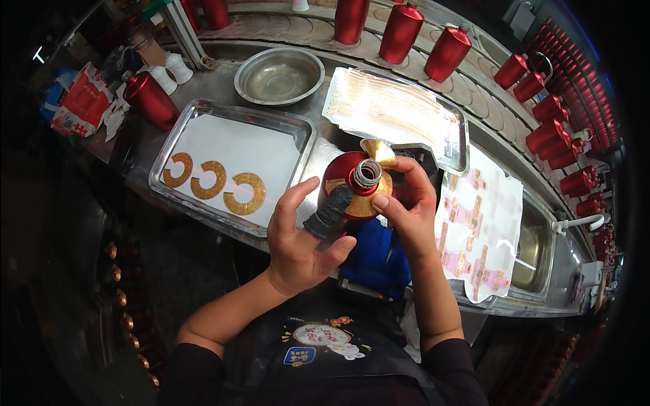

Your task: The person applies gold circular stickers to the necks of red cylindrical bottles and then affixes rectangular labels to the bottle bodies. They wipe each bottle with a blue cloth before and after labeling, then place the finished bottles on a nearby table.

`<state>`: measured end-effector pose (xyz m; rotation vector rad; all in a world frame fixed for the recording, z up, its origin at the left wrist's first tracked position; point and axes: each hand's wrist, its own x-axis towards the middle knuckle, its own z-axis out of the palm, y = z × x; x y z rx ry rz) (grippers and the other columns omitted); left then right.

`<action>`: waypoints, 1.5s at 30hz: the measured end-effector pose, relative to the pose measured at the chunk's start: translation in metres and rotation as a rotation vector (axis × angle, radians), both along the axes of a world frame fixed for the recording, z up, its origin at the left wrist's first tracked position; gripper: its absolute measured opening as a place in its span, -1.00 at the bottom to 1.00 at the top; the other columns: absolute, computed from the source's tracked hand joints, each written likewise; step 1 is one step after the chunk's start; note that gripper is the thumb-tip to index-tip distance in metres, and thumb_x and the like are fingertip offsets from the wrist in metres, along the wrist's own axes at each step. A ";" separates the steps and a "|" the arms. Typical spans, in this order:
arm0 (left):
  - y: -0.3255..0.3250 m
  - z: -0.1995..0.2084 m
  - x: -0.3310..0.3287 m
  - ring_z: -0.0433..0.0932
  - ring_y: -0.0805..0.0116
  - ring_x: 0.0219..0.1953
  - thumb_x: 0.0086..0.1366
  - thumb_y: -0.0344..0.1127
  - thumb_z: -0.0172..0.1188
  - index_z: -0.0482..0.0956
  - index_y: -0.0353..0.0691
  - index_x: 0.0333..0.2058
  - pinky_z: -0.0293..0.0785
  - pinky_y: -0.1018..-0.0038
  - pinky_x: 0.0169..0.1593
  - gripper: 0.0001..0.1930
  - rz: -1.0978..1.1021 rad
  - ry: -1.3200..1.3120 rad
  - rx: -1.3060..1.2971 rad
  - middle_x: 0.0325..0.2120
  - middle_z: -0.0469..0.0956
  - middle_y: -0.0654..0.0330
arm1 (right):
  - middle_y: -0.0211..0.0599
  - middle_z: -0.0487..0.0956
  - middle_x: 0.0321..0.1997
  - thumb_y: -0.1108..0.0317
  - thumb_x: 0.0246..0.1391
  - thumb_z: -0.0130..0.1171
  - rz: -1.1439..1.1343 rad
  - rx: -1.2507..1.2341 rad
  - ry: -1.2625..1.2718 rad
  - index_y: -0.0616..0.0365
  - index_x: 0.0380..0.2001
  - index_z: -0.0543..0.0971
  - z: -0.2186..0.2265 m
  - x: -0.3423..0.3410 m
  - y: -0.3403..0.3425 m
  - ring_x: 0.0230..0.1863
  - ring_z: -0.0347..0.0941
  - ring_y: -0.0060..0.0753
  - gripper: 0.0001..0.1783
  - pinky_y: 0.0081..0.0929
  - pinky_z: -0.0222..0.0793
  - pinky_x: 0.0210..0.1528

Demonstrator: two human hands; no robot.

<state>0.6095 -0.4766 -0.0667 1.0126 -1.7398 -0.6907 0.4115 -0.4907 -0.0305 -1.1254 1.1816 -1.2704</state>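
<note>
A red bottle (336, 169) with a bare, threaded silver neck stands in front of me, seen from above. Around its shoulder lies a gold ring-shaped label (362, 207), with one end curling up off the bottle at the far side. My right hand (416, 220) pinches this label between thumb and fingers, at the bottle's right side. On the near left, my left hand (298, 250) has its fingers spread; one finger, in a dark cloth sleeve (329, 212), rests against the bottle's shoulder. The bottle's lower body is mostly hidden.
Left, a metal tray (306, 145) bears white paper with 3 gold C-shaped labels (246, 194). Behind it sits a metal basin (279, 76). Label strips (386, 101) lie on another tray; a patterned sheet (477, 233) overlaps the sink (535, 260). Red bottles (401, 34) line a conveyor.
</note>
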 end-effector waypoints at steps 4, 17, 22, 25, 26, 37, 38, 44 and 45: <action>0.020 0.023 -0.021 0.41 -0.09 0.14 0.15 -0.02 0.39 0.71 -0.23 -0.23 0.42 0.18 0.12 -0.62 0.022 -0.094 0.013 0.16 0.28 -0.13 | -0.44 0.62 -0.22 0.45 0.08 0.35 0.032 0.114 -0.064 0.23 0.05 0.48 0.017 -0.015 0.015 -0.38 0.48 -0.78 -0.55 -0.75 0.38 -0.33; 0.094 0.087 -0.113 0.14 -0.30 0.37 0.12 -0.36 0.40 0.67 -0.26 -0.04 0.10 0.05 0.40 -0.61 -0.022 -0.048 0.032 0.35 -0.06 -0.31 | -0.53 0.59 -0.26 0.42 0.17 0.30 0.091 -0.030 -0.201 0.14 -0.13 0.56 0.064 -0.090 0.041 -0.44 0.32 -0.86 -0.79 -0.80 0.19 -0.44; 0.077 0.076 -0.137 0.22 -0.16 0.34 0.13 -0.42 0.43 0.51 -0.42 0.09 0.16 0.09 0.39 -0.46 0.097 0.138 0.053 0.30 0.07 -0.17 | -0.50 0.61 -0.23 0.39 0.13 0.37 0.118 0.032 -0.188 0.13 -0.10 0.53 0.055 -0.112 0.040 -0.39 0.45 -0.82 -0.70 -0.81 0.29 -0.39; 0.074 0.060 -0.149 0.26 -0.11 0.32 0.13 -0.42 0.42 0.54 -0.38 0.06 0.24 0.11 0.35 -0.50 0.108 0.205 -0.015 0.25 0.14 -0.11 | -0.33 0.59 -0.05 0.45 0.17 0.32 0.135 0.066 -0.226 0.27 -0.05 0.54 0.047 -0.119 0.034 -0.15 0.59 -0.58 -0.70 -0.66 0.53 -0.09; 0.073 0.056 -0.151 0.28 -0.09 0.31 0.13 -0.42 0.42 0.56 -0.37 0.05 0.26 0.11 0.34 -0.52 0.089 0.236 -0.108 0.23 0.16 -0.10 | -0.33 0.59 -0.05 0.45 0.17 0.32 0.169 0.045 -0.257 0.27 -0.05 0.54 0.044 -0.122 0.034 -0.15 0.59 -0.58 -0.70 -0.64 0.53 -0.08; 0.069 0.068 -0.147 0.35 0.00 0.12 0.11 -0.24 0.44 0.70 -0.11 -0.06 0.42 0.20 0.14 -0.62 0.111 -0.279 -0.124 0.09 0.24 -0.05 | -0.53 0.61 -0.34 0.40 0.18 0.26 0.133 -0.012 -0.248 0.14 -0.11 0.53 0.042 -0.126 0.040 -0.53 0.29 -0.88 -0.78 -0.81 0.07 -0.55; 0.068 0.066 -0.148 0.35 0.00 0.13 0.11 -0.25 0.44 0.70 -0.11 -0.07 0.43 0.20 0.14 -0.63 0.103 -0.252 -0.114 0.08 0.23 -0.05 | -0.53 0.61 -0.34 0.41 0.18 0.26 0.109 0.006 -0.220 0.14 -0.11 0.53 0.042 -0.125 0.040 -0.53 0.29 -0.88 -0.78 -0.81 0.07 -0.55; 0.063 0.051 -0.137 0.50 0.12 -0.01 0.20 -0.25 0.39 0.59 -0.49 -0.10 0.44 0.28 0.17 -0.58 0.060 0.074 -0.090 0.13 0.19 -0.06 | -0.51 0.62 -0.30 0.42 0.20 0.25 0.076 -0.017 -0.175 0.14 -0.12 0.53 0.039 -0.128 0.041 -0.50 0.31 -0.89 -0.80 -0.83 0.10 -0.53; 0.063 0.051 -0.135 0.49 0.11 0.00 0.19 -0.25 0.40 0.59 -0.48 -0.09 0.43 0.28 0.17 -0.57 0.078 0.048 -0.015 0.13 0.18 -0.06 | -0.51 0.62 -0.30 0.42 0.20 0.25 0.080 -0.001 -0.155 0.14 -0.12 0.53 0.038 -0.130 0.042 -0.50 0.31 -0.89 -0.80 -0.83 0.10 -0.53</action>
